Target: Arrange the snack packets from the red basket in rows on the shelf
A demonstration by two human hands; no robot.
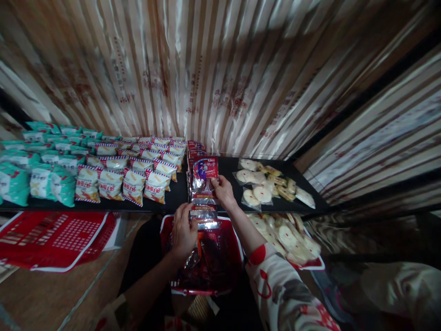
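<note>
My right hand (224, 193) is closed on the right edge of a red and purple snack packet (206, 172), with the thumb on its front. The packet is held upright at the front of a row of similar red packets (195, 146) on the black shelf. Lower and to the left, my left hand (184, 232) has curled fingers at the left edge of more shiny snack packets (205, 216), just past the shelf's front edge. Beneath both hands is a red basket (237, 239) with several dark red packets (213, 253) inside.
The black shelf (172, 193) also bears white shrimp-chip-like bags (133, 184), teal bags (41, 179) and clear packs of round pale items (257, 193). Red baskets stand at the left (69, 239) and right (319, 262). Striped curtain-like sheeting (193, 69) hangs behind.
</note>
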